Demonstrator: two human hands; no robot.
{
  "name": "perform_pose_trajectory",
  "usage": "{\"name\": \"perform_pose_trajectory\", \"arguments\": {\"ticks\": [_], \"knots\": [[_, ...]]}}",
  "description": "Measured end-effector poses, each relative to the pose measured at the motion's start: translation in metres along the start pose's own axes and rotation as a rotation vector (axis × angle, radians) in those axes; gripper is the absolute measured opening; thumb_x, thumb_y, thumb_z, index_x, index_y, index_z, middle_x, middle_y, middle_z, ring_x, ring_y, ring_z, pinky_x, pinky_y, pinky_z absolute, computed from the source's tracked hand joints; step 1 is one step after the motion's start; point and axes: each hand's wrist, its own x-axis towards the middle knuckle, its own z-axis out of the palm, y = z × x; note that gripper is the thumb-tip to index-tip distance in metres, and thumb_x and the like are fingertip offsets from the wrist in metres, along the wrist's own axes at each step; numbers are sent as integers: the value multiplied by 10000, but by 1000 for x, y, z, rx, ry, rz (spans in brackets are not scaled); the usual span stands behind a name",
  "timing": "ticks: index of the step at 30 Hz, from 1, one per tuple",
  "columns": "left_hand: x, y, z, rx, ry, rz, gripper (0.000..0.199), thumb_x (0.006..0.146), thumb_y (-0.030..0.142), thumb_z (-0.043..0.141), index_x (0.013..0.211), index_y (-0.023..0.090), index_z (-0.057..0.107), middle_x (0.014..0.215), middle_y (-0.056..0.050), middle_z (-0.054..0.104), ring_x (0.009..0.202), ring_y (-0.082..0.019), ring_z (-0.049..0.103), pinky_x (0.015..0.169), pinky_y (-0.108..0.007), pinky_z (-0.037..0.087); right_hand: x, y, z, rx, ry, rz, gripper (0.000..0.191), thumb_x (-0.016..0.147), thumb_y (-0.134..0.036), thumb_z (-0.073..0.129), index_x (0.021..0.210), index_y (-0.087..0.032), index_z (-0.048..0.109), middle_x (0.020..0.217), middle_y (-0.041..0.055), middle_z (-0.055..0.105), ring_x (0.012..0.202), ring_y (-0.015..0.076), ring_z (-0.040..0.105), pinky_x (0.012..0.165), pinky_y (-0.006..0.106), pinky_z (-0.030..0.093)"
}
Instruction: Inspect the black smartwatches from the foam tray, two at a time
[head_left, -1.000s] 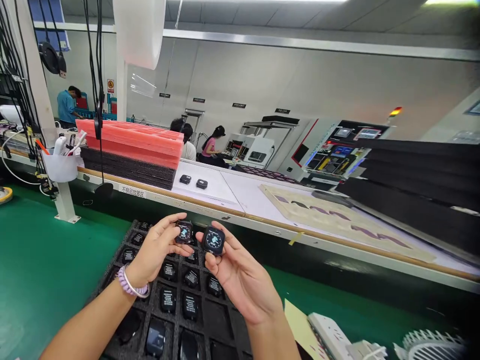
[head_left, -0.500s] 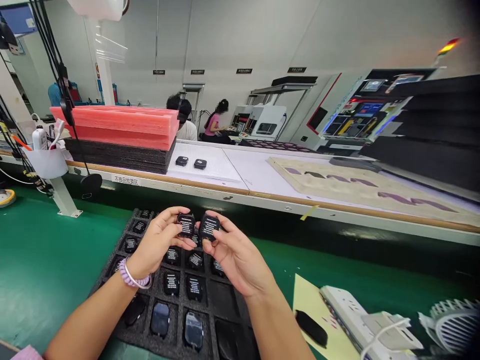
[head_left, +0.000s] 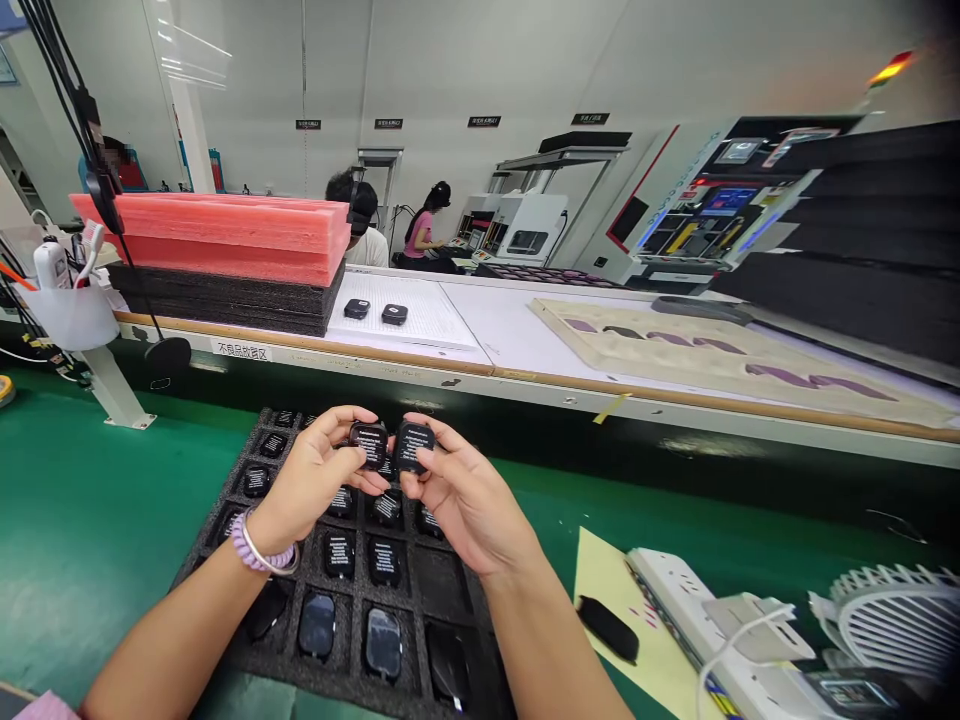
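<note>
My left hand (head_left: 304,490) grips a black smartwatch body (head_left: 370,437) between thumb and fingers, its screen lit with lines of white text. A second smartwatch body (head_left: 415,438), with similar text, is held in my right hand (head_left: 480,505). The two stand side by side, faces towards me, with a narrow gap between them. Below them lies a black foam tray (head_left: 289,685) on the green bench. Several like watch bodies sit in its compartments, some showing white text and the near ones dark, such as the dark-screened watch body (head_left: 384,642). My hands and forearms hide parts of the tray.
A shelf (head_left: 480,290) runs behind, carrying red foam sheets (head_left: 225,230), two small black devices and a beige tray (head_left: 570,350). At right are yellow paper (head_left: 596,560), a power strip (head_left: 667,590) and a white fan (head_left: 892,620). Two people sit beyond the shelf.
The camera view has shifted slightly, so the shelf and bench items appear further left and higher. Both hands keep hold of their watch bodies; the right one looks slightly more upright.
</note>
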Motion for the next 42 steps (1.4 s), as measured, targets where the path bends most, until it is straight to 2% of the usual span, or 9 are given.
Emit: {"name": "perform_pose_trajectory", "arguments": {"ticks": [6, 10, 16, 23, 29, 32, 35, 37, 42], "knots": [[0, -3, 0, 9, -15, 13, 321, 807, 199, 611, 1124, 183, 559, 1028, -30, 664, 634, -133, 723, 632, -233, 619, 0, 0, -1, -35, -4, -17, 445, 731, -306, 900, 1105, -207, 680, 894, 31, 683, 584, 100, 559, 586, 218, 478], [0, -3, 0, 18, 2, 18, 323, 801, 191, 619, 1119, 190, 563, 993, -7, 639, 643, -139, 728, 632, -233, 624, -1, -1, 0, -52, -17, -21, 464, 715, -259, 884, 1127, -218, 674, 945, 32, 681, 624, 104, 575, 622, 222, 503], [0, -2, 1, 20, 13, 21, 300, 816, 210, 625, 1109, 181, 565, 1039, -30, 643, 616, -125, 718, 598, -214, 612, -2, 0, 0, -44, -22, -31, 449, 718, -227, 864, 1129, -221, 683, 837, -8, 651, 627, 107, 581, 624, 211, 507], [0, -2, -2, 0, 1, 33, 330, 808, 189, 615, 1134, 185, 568, 1031, -26, 643, 637, -125, 721, 628, -216, 620, -3, -1, -1, -43, -45, -32, 461, 736, -229, 856, 1157, -216, 671, 857, -3, 654, 642, 110, 587, 638, 214, 510], [-1, -3, 0, -23, -8, 45, 434, 739, 137, 652, 1165, 191, 585, 1216, -70, 608, 699, -128, 729, 694, -247, 639, -2, 2, -1, -49, -49, -32, 510, 707, -201, 877, 1170, -227, 665, 885, -1, 662, 659, 102, 588, 652, 197, 502], [-1, -4, 1, -25, 3, 40, 427, 772, 182, 693, 1187, 186, 590, 1112, -64, 661, 690, -133, 729, 684, -237, 636, -1, 4, 0, -44, -23, -38, 484, 690, -206, 909, 1116, -238, 683, 862, -13, 659, 607, 81, 556, 594, 175, 470], [-1, -3, 0, -46, 12, 11, 366, 872, 357, 657, 1181, 168, 610, 950, -57, 697, 650, -151, 724, 645, -255, 639, 2, 4, 0, 13, -2, -32, 395, 723, -334, 910, 1043, -212, 712, 848, 15, 673, 563, 85, 527, 526, 184, 446], [-1, -2, 0, -66, 5, -3, 378, 893, 428, 630, 1160, 161, 625, 927, -60, 702, 651, -172, 728, 635, -277, 642, 4, 4, 1, 51, 4, -31, 389, 729, -400, 901, 1009, -192, 728, 839, 38, 680, 570, 103, 527, 506, 198, 446], [-1, -2, -1, -62, 7, -25, 357, 855, 359, 662, 1155, 170, 626, 950, -50, 705, 658, -190, 738, 653, -288, 645, 4, 3, 1, 64, 9, -21, 381, 702, -350, 923, 1004, -213, 735, 825, 14, 669, 569, 97, 527, 527, 199, 452]]}}
